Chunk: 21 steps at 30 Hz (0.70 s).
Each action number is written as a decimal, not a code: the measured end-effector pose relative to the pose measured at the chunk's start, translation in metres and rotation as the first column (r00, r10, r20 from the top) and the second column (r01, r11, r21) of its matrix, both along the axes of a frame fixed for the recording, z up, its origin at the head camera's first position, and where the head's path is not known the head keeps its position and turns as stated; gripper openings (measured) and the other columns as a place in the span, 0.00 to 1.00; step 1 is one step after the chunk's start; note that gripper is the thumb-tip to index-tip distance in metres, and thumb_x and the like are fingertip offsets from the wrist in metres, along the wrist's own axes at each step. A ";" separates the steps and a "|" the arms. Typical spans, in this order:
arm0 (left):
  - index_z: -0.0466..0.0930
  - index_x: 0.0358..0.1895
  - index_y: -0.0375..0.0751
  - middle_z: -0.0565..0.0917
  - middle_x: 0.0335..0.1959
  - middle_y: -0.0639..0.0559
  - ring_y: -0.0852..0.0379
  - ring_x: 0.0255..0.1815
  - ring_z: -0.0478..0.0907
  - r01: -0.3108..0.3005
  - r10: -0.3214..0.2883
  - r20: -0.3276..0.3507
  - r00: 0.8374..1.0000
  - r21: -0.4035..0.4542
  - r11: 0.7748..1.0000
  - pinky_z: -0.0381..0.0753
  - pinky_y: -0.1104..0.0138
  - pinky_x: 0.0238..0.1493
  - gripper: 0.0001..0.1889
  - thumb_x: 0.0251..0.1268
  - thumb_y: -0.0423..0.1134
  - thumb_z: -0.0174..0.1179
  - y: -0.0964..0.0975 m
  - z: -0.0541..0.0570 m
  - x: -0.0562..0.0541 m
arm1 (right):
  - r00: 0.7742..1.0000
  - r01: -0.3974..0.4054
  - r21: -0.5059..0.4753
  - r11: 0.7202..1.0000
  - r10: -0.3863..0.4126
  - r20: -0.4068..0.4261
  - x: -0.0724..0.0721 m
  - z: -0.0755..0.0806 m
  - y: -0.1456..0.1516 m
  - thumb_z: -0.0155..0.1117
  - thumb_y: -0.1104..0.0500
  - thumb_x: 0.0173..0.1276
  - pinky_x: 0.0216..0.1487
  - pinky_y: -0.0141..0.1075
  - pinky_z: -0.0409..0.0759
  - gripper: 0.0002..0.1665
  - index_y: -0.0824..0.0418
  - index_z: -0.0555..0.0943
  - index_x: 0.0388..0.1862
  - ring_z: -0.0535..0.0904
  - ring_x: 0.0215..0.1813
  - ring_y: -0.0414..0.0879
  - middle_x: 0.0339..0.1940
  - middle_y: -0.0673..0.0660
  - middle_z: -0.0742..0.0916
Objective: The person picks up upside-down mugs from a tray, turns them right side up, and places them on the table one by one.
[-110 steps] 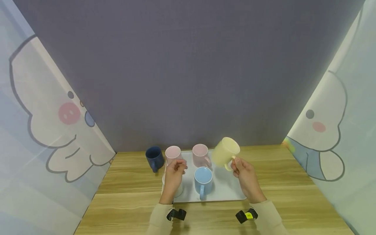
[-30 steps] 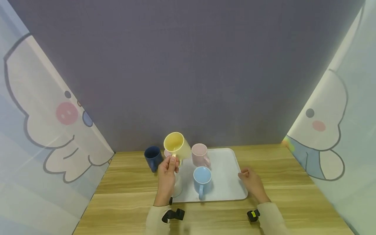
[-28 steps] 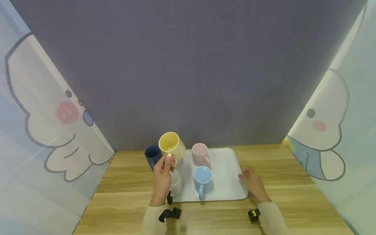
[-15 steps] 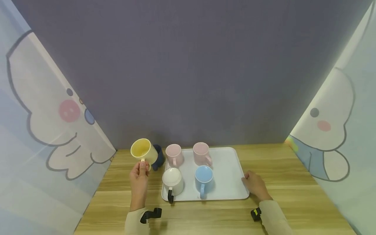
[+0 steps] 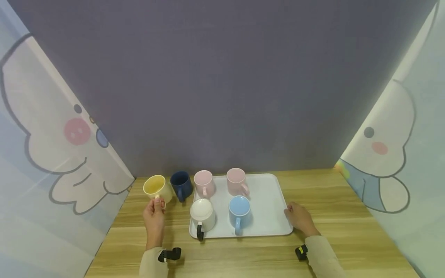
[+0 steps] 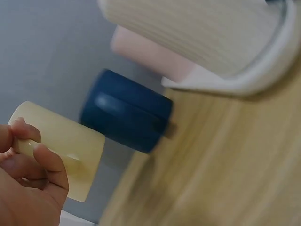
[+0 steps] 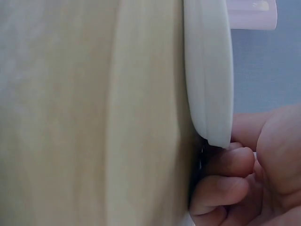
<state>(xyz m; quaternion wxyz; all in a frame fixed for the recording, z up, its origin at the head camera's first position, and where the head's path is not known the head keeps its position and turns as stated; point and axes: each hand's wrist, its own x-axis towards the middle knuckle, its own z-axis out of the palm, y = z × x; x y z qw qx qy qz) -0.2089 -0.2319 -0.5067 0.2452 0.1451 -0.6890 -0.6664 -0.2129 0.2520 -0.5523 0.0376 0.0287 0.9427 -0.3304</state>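
Observation:
My left hand point(image 5: 154, 222) pinches the handle of a yellow mug point(image 5: 164, 192) at the far left of the table. The mug's mouth faces up, slightly tilted; whether its base touches the table I cannot tell. Beside it, to the right, stands a navy blue mug point(image 5: 185, 188). At the right edge of the white tray point(image 5: 269, 210), my right hand point(image 5: 301, 220) holds the rim. In the right wrist view, curled fingers point(image 7: 221, 193) lie at the underside of the tray's corner point(image 7: 210, 70), with the thumb partly hidden behind it.
On the tray stand two pink mugs, the left one point(image 5: 205, 186) and the right one point(image 5: 235, 184). In front of them are a white mug point(image 5: 206, 218) with a black-ended handle and a light blue mug point(image 5: 240, 217). A grey panel point(image 5: 226, 96) rises behind the wooden table point(image 5: 222, 255).
The yellow mug has passed from my right hand to my left, then travelled left beyond the navy mug and come down. My right hand has moved to the tray's right edge.

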 end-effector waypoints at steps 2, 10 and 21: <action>0.76 0.41 0.21 0.75 0.24 0.61 0.68 0.23 0.68 -0.001 0.001 0.015 1.000 -0.002 1.000 0.69 0.77 0.24 0.16 0.82 0.35 0.47 -0.001 -0.003 -0.001 | 1.000 -0.005 0.002 1.000 0.005 -0.009 0.000 0.000 -0.001 0.55 0.60 0.75 0.29 0.37 0.68 0.09 0.65 0.75 0.35 0.71 0.27 0.47 0.23 0.55 0.77; 0.76 0.46 0.22 0.77 0.27 0.61 0.69 0.27 0.70 0.020 -0.016 0.104 0.994 -0.030 0.999 0.71 0.78 0.27 0.19 0.83 0.41 0.47 -0.006 -0.036 -0.009 | 1.000 -0.001 0.013 1.000 0.001 0.002 0.001 0.003 -0.001 0.54 0.60 0.75 0.29 0.37 0.68 0.10 0.63 0.74 0.33 0.71 0.27 0.47 0.23 0.54 0.77; 0.79 0.48 0.25 0.78 0.30 0.57 0.69 0.29 0.70 0.023 0.007 0.211 0.977 -0.138 0.990 0.71 0.76 0.32 0.21 0.84 0.44 0.46 -0.008 -0.041 -0.012 | 1.000 -0.014 0.029 0.999 0.014 -0.011 0.002 0.003 -0.001 0.54 0.60 0.74 0.30 0.37 0.67 0.09 0.63 0.73 0.33 0.70 0.27 0.47 0.23 0.54 0.77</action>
